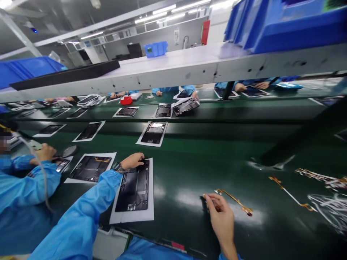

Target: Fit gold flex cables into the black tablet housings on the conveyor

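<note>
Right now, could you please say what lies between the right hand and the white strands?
In the head view, an orange strip lies beside the right hand, then an orange-and-white strip, both on the tabletop.

Far edge of the black tablet housing (132, 195) partly hidden by the left hand (132, 161); what, if anything, the right hand (221, 215) pinches, too small to tell; white strips (329, 211) cut off at right; left co-worker (27, 196) cut off; far workers' heads hidden behind the shelf (168, 74); wall sign (176, 36) illegible.
</note>
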A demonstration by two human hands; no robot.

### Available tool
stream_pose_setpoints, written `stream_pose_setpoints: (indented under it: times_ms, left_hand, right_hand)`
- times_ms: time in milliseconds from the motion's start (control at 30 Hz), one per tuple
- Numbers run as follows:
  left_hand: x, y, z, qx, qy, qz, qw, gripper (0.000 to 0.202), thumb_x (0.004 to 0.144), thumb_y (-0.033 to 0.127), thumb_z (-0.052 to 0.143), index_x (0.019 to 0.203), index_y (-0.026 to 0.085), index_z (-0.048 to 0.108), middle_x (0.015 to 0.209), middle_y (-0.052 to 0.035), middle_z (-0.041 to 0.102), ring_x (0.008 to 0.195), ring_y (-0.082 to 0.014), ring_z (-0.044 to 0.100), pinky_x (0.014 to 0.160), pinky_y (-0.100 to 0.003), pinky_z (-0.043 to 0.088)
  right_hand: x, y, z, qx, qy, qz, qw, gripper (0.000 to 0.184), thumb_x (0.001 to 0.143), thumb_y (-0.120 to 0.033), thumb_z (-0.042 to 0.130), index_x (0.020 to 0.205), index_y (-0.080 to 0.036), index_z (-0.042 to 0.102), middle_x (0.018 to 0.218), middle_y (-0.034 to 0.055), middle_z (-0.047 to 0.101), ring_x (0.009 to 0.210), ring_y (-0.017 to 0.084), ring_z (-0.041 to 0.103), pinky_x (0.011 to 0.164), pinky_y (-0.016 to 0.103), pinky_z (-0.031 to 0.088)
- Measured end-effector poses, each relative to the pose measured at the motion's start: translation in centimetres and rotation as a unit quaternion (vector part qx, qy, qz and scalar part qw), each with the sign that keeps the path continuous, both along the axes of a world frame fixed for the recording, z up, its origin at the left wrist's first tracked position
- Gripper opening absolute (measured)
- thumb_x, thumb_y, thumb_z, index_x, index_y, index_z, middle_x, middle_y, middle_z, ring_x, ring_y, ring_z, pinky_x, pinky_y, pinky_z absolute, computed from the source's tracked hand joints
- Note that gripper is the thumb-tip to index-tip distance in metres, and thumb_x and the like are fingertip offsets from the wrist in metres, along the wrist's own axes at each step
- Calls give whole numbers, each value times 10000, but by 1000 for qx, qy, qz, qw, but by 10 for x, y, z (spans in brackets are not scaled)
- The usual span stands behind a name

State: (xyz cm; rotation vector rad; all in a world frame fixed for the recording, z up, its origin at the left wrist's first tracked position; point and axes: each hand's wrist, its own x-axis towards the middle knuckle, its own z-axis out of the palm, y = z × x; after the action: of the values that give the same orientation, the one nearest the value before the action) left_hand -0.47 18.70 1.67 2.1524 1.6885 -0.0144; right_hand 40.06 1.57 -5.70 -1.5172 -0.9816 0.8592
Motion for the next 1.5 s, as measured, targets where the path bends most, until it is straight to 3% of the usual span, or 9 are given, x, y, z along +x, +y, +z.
stream_pose_setpoints:
  times_ms: [233, 367, 733, 900, 1000, 1100, 1167, 1333, 1500]
  left_hand:
    - [-20, -7, -11, -9, -64, 11, 998, 208, 794, 341, 625, 704, 158, 584, 812, -47, 598, 789, -180, 557, 748, -268, 439]
    - [-5, -16, -6, -23, -124, -4, 992, 175, 862, 305, 545, 879, 148, 620, 768, -18, 624, 727, -157, 579, 696, -250, 455]
    - [189, 17, -27, 22, -245, -66, 967, 127, 845, 133, 574, 838, 127, 701, 920, -84, 682, 903, -208, 620, 868, -315, 463]
    - [243, -35, -16, 30, -314, -120, 941, 182, 912, 248, 569, 1024, 142, 666, 1088, -107, 641, 1079, -230, 562, 982, -364, 414]
    - [260, -83, -14, -194, -457, -173, 851, 335, 882, 420, 640, 1078, 149, 645, 995, -73, 683, 926, -175, 629, 870, -303, 475]
    - [275, -118, -19, -426, -554, -118, 706, 489, 732, 493, 774, 1020, 119, 647, 893, -68, 693, 825, -152, 640, 809, -298, 479]
    - [280, -127, -22, -471, -570, -61, 670, 504, 648, 512, 822, 884, 101, 653, 785, -45, 672, 742, -133, 619, 758, -284, 465]
    - [267, -111, -24, -476, -570, -34, 669, 516, 620, 555, 821, 758, 97, 626, 700, -31, 649, 654, -117, 587, 715, -276, 446]
    - [233, -79, -16, -459, -505, -152, 715, 467, 730, 551, 759, 849, 111, 658, 659, -10, 639, 617, -103, 569, 697, -254, 432]
  right_hand:
    - [-11, -1, 5, 29, 39, -70, 996, 410, 708, -520, 754, 884, -172, 629, 800, 89, 728, 712, 199, 664, 587, 269, 477]
    - [-9, -2, -1, 23, 15, -73, 997, 453, 734, -534, 723, 970, -148, 690, 845, 115, 738, 695, 199, 654, 543, 271, 470]
    - [-12, -4, 16, 98, 42, -166, 980, 352, 728, -415, 775, 887, -168, 582, 805, 86, 725, 609, 167, 643, 493, 244, 501]
    - [-6, -8, 23, 105, 28, -210, 972, 332, 729, -413, 771, 856, -158, 601, 745, 47, 681, 519, 118, 564, 481, 236, 470]
    - [-2, -8, 27, 117, 6, -227, 967, 325, 731, -418, 770, 842, -154, 616, 700, 8, 621, 519, 105, 536, 481, 227, 435]
    - [-2, -6, 31, 108, 10, -233, 966, 343, 720, -435, 778, 829, -160, 605, 714, -2, 606, 547, 109, 546, 510, 233, 443]
    - [-4, -4, 32, 95, 25, -220, 970, 339, 724, -439, 774, 825, -165, 603, 723, -7, 606, 549, 106, 545, 518, 237, 440]
    - [-6, 2, 32, 116, 72, -156, 978, 283, 732, -381, 782, 808, -178, 600, 762, -16, 600, 531, 88, 515, 518, 245, 428]
    - [-2, 6, 35, 124, 51, -63, 989, 265, 720, -347, 792, 740, -183, 585, 822, 18, 603, 600, 114, 537, 496, 240, 399]
